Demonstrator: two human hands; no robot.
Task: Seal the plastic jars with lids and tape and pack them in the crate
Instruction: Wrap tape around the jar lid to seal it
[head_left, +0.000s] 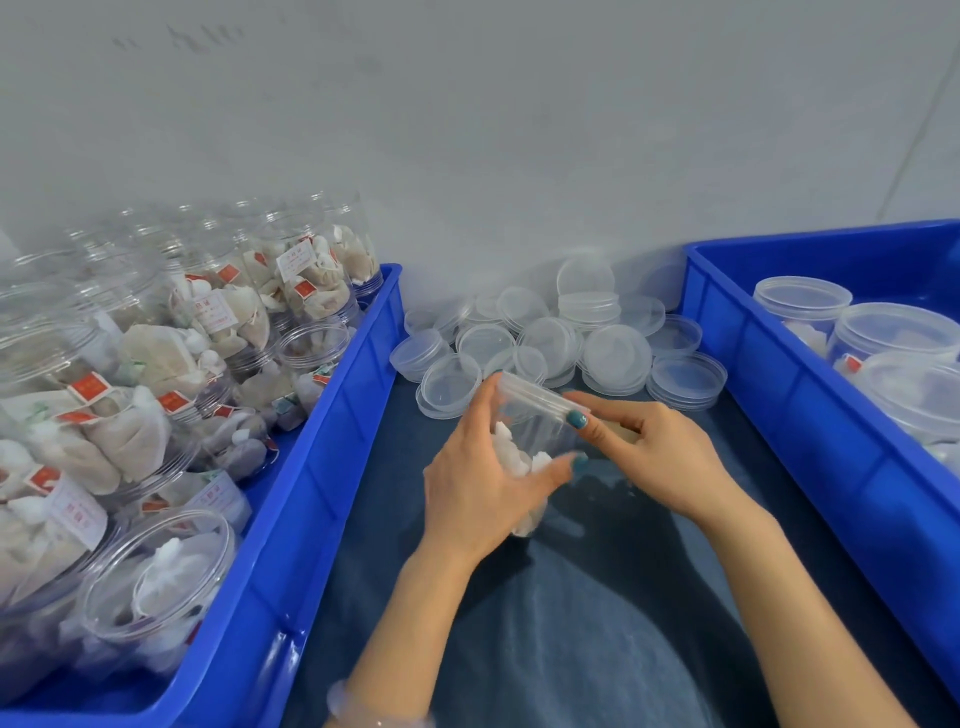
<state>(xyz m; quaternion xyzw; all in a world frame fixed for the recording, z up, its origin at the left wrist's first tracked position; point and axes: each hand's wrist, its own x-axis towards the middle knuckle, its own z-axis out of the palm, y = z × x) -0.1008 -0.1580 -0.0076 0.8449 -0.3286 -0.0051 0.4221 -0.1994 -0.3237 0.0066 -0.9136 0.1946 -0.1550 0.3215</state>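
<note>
- My left hand (478, 488): fingers (558, 470) curled round the jar (535, 436), gripping its body; thumb across the front.
- My right hand (660, 457): fingers pinch the rim of the lid (530, 395) on that jar; index tip on the edge.
- Jar is at centre, tilted, its top toward 11 o'clock, over the dark blue cloth (571, 623); white sachets inside.
- Loose lids (550, 338) piled at 12 o'clock, against the wall.
- Left crate (332, 441), 9 o'clock: open jars (156, 587) full of tagged sachets.
- Right crate (779, 395), 3 o'clock: lidded jars (893, 332).
</note>
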